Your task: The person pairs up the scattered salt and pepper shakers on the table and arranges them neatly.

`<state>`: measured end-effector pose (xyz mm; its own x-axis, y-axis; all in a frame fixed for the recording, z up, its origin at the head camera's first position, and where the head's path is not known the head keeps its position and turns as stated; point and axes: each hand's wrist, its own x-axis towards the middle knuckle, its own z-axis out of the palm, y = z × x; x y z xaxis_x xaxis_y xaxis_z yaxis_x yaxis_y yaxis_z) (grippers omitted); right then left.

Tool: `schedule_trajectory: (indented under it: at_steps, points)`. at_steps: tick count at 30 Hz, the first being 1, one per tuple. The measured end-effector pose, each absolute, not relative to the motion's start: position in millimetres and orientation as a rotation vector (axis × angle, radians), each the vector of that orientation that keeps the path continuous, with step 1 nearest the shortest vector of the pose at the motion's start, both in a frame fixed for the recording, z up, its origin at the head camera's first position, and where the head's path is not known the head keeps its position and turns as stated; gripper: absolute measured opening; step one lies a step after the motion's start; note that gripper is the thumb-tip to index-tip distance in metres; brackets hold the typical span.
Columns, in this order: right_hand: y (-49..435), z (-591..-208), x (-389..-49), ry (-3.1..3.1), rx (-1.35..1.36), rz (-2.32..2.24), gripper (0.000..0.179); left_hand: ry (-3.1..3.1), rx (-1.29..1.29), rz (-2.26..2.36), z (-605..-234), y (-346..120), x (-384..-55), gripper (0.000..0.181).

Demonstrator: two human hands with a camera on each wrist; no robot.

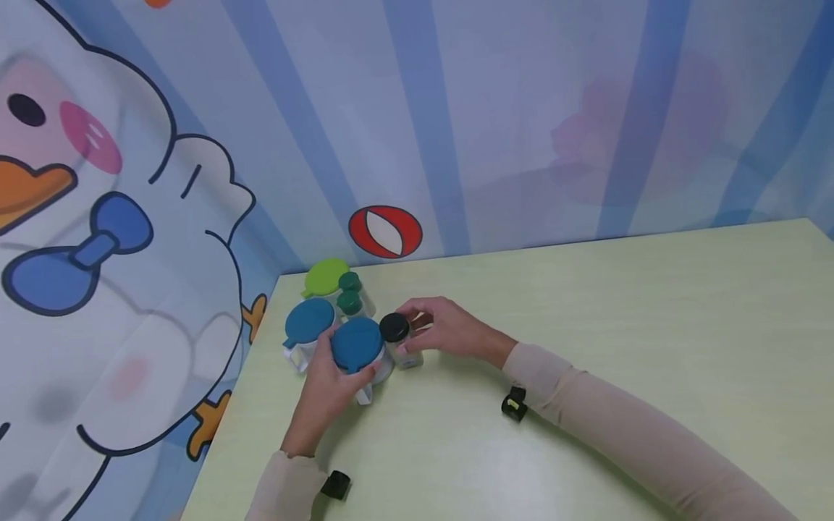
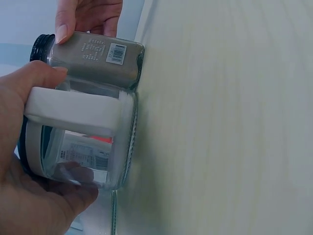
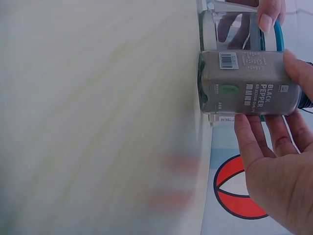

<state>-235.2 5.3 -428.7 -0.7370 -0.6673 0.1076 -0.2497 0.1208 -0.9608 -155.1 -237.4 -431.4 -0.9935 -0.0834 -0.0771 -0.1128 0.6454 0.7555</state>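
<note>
My left hand [image 1: 332, 387] grips a clear glass jar [image 2: 80, 147] with a blue lid [image 1: 357, 344] and a white handle [image 2: 73, 111]. Its thumb and fingers wrap round the jar's upper part. Beside it, my right hand [image 1: 449, 329] holds a black pepper bottle [image 3: 249, 83] between thumb and fingers. The bottle has a black cap [image 1: 394, 327] and a grey-brown filling, and it stands upright against the jar's right side. Both containers appear to stand on the table. Part of the jar is hidden behind the bottle in the right wrist view.
Left of the held jar stands another blue-lidded jar [image 1: 309, 320]. Behind are a green-lidded jar [image 1: 327, 277] and two small bottles with dark green caps [image 1: 350, 302]. The pale table [image 1: 619, 325] meets a printed wall [image 1: 508, 130] at the back.
</note>
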Motion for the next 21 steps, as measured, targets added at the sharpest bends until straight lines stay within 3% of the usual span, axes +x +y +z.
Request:
schedule_trajectory:
  at_steps: [21]
  points:
    - [2.6, -433.2, -240.5, 2.039, -0.843, -1.658, 0.038, 2.805, -0.167, 1.311, -433.7, -239.5, -153.5, 0.106]
